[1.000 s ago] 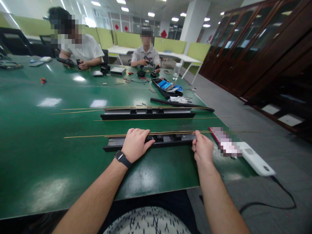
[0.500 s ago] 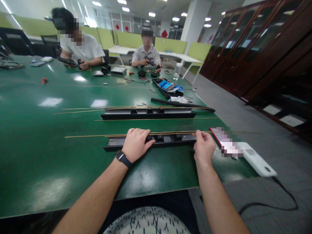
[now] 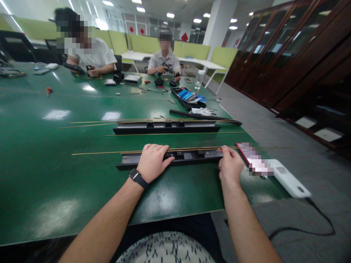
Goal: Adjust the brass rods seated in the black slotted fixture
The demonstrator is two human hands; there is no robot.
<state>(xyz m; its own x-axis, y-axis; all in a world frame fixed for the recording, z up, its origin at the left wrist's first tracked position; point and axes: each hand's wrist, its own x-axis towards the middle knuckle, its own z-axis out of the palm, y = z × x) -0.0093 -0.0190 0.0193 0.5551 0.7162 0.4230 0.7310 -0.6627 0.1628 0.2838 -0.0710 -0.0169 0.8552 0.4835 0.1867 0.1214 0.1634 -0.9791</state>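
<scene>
My left hand [image 3: 153, 160] is wrapped over the near black channel-shaped rail [image 3: 203, 159], its thumb along the front side. Thin brass-coloured rods [image 3: 95, 153] run lengthwise over this rail and stick out past both ends; some pass under my left fingers. At the rail's right end my right hand [image 3: 231, 164] is closed in a pinch on a thin rod, and its fingertips partly hide the grip. Small black blocks [image 3: 179, 154] sit inside the rail. Farther back lies a similar black rail [image 3: 167, 130] with more rods [image 3: 91, 122] across it.
A single rod [image 3: 131, 134] lies between the rails. To the right are a red-edged phone [image 3: 242, 151] and a white corded device [image 3: 287, 179] near the table edge. Behind are a black tube [image 3: 186, 114], gloves [image 3: 201, 111] and a filled black tray [image 3: 192, 104]. Two people sit across.
My right hand has shifted slightly to the right along the rail's end, still pinching. My left hand keeps its hold on the rail.
</scene>
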